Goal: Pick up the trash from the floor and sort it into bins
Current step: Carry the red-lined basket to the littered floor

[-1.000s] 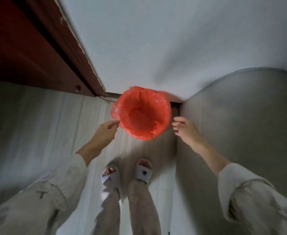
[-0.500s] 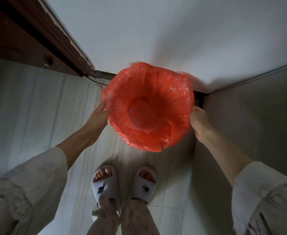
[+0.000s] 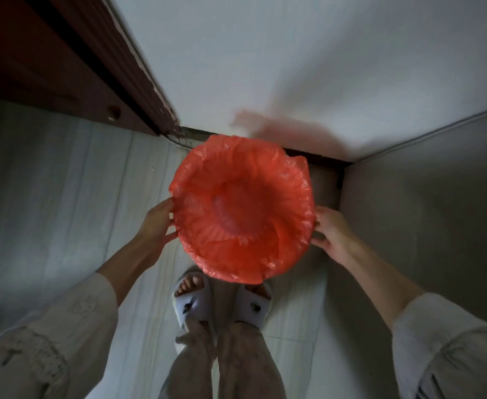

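A round bin lined with a red plastic bag (image 3: 242, 208) is held above the floor in front of me, its mouth facing up and nothing visible inside. My left hand (image 3: 157, 223) grips the bin's left rim, fingers curled under the bag's edge. On the opposite side my right hand (image 3: 330, 234) grips the right rim the same way. No trash is visible on the floor.
A dark red wooden door and frame (image 3: 72, 67) stand at the upper left. A white wall (image 3: 308, 59) runs behind the bin, and a grey wall panel (image 3: 426, 211) closes the right side. My feet in pale slippers (image 3: 196, 300) stand on the light tiled floor (image 3: 63, 197) just below the bin.
One second ago my hands were reaching for the bin near the corner. They have since taken hold of its rim on both sides and lifted it closer to me.
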